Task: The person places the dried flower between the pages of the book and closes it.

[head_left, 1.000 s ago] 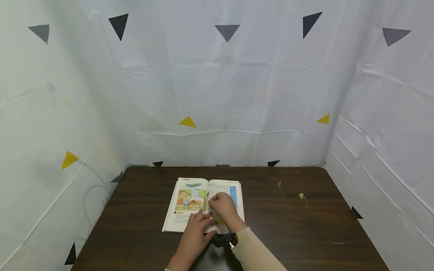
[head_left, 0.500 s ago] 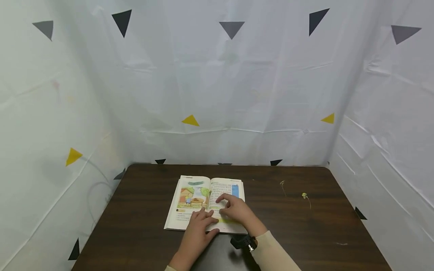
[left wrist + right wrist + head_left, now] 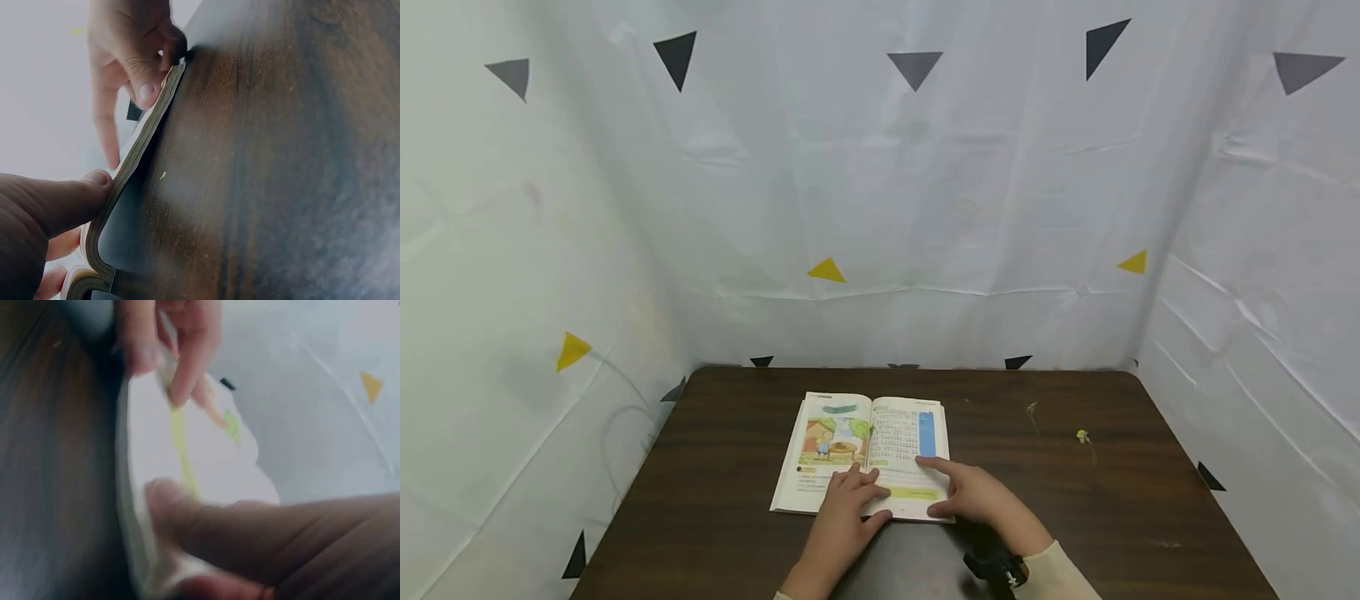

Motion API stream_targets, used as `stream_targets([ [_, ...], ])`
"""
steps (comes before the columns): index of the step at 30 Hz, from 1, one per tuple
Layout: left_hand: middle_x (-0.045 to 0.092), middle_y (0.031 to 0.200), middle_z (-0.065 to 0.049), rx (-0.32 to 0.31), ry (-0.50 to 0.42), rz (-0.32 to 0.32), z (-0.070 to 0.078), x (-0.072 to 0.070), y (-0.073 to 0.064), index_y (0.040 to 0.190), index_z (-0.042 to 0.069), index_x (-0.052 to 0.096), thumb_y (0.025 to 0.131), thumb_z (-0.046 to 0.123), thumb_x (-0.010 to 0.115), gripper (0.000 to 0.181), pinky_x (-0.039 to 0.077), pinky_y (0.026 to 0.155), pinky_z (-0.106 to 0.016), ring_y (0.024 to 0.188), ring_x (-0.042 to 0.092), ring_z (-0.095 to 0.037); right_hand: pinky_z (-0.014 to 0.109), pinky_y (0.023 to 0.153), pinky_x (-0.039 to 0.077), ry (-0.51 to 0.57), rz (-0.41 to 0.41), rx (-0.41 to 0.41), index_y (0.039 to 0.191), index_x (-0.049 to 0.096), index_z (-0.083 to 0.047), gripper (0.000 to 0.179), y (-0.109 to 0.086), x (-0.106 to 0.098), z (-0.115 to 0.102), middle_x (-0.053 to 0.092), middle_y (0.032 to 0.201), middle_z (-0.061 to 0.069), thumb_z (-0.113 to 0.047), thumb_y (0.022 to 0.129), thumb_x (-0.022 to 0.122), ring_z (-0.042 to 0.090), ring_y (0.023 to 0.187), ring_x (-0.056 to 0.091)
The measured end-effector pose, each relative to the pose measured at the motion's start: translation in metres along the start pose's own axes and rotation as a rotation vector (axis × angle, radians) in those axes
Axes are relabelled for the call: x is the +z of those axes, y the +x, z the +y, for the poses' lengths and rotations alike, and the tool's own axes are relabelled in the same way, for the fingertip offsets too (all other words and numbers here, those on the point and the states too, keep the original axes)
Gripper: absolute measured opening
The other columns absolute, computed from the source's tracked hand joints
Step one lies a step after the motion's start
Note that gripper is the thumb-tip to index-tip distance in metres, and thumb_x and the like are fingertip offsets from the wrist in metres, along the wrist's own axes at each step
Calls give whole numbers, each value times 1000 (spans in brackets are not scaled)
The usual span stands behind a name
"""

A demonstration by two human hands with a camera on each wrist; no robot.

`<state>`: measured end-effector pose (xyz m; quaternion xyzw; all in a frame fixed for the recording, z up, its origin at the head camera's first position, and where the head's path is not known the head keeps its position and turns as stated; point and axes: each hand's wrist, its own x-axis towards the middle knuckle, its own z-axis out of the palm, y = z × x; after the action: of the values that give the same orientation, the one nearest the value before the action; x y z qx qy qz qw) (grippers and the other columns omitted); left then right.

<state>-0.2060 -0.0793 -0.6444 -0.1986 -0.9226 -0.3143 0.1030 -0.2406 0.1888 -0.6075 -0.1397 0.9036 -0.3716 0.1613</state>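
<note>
An open picture-and-text book (image 3: 902,433) lies on the dark wooden table, with a colour illustration on its left page and rows of text on the right. My left hand (image 3: 850,504) rests across the lower middle of the book, fingers stretched out and thumb toward the front edge. At the right page's lower right corner is my right hand (image 3: 981,496), index finger extended over the page and thumb near the bottom edge. The left wrist view shows the left thumb (image 3: 94,184) against the book's edge. Blurred in the right wrist view, the right thumb (image 3: 165,494) overlaps the page.
On the table's right side lie a yellow flower on a thin stem (image 3: 1082,437) and a fainter dried sprig (image 3: 1032,410). A small pale scrap (image 3: 1167,544) is nearer the front right. White sheeting (image 3: 910,183) with coloured triangles surrounds the table (image 3: 722,467).
My right hand has moved from the middle of the book to the right page's lower right corner, its index finger straightening from a curl. The left hand stays on the book.
</note>
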Motion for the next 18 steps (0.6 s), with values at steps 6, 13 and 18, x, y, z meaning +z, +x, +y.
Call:
stream_targets([
  [6,74,144,-7,-10,8,7,-2,2,0,114,20,83,89,30,91,28,39,122,-60,147,57,-42,27,59,45,104,-52,-36,163,53,-22,89,-4,-7,14,60,81,6,-20,85,95,16,66,53],
  [13,73,146,-6,-19,-16,6,-3,3,-1,114,21,83,89,29,91,28,37,123,-64,149,56,-43,27,59,45,132,-66,-41,165,51,-19,93,-5,-6,17,60,81,5,-16,84,96,16,66,54],
  [18,73,146,-6,-28,-10,11,-3,4,-2,124,18,81,89,31,91,39,37,124,-63,149,57,-41,27,58,45,139,-46,-61,164,51,-18,89,-8,0,19,60,79,4,-12,86,94,14,64,53],
])
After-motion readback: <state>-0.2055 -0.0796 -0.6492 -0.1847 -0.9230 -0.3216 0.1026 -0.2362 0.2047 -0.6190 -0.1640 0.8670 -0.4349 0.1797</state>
